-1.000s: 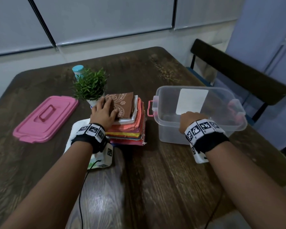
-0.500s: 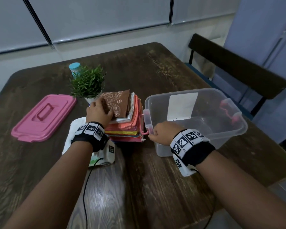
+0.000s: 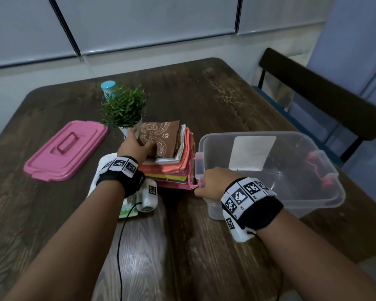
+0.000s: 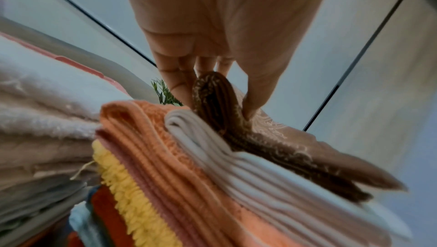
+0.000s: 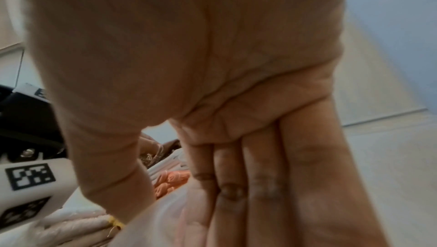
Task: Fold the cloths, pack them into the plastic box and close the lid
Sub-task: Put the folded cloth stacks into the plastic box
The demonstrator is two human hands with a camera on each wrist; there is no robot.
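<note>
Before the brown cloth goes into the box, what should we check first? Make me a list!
1. Brown paisley cloth gripped: ok, the left hand pinches its folded edge, as the left wrist view shows.
2. Plastic box open and empty: ok, nothing lies inside.
3. Box held steady: ok, the right hand grips its near left corner by the pink latch.
4. Box close to the stack of cloths: ok, they stand side by side.
5. Only one cloth picked up: cannot tell; the fingers may also catch the white cloth beneath.
6. Pink lid ready: ok, it lies on the table, left of the potted plant.
</note>
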